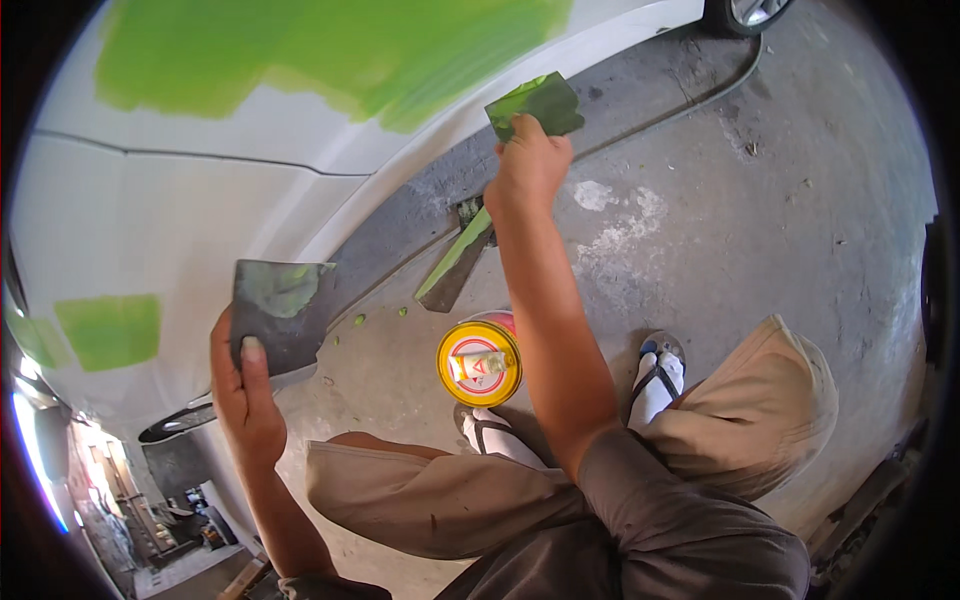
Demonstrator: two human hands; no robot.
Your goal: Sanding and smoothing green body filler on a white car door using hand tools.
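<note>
In the head view, the left hand (248, 400) pinches a dark, flat mixing plate (285, 330), thumb pressed on its face and fingers behind; pale green paste is smeared across the plate's upper part. The right hand (532, 165), reaching forward over the concrete floor (800, 250), grips a thin rectangular spreader (553, 112) coated in green paste, apart from the car. To the left stands a white car body (220, 185) with a broad green filler patch (270, 55) above and a smaller green patch (112, 332) lower down. Beneath the right forearm lies a dark, green-edged strip (455, 275), partly hidden. Near the person's feet, a yellow-rimmed can (446, 352) carries a squeeze tube (480, 366) on its lid.
</note>
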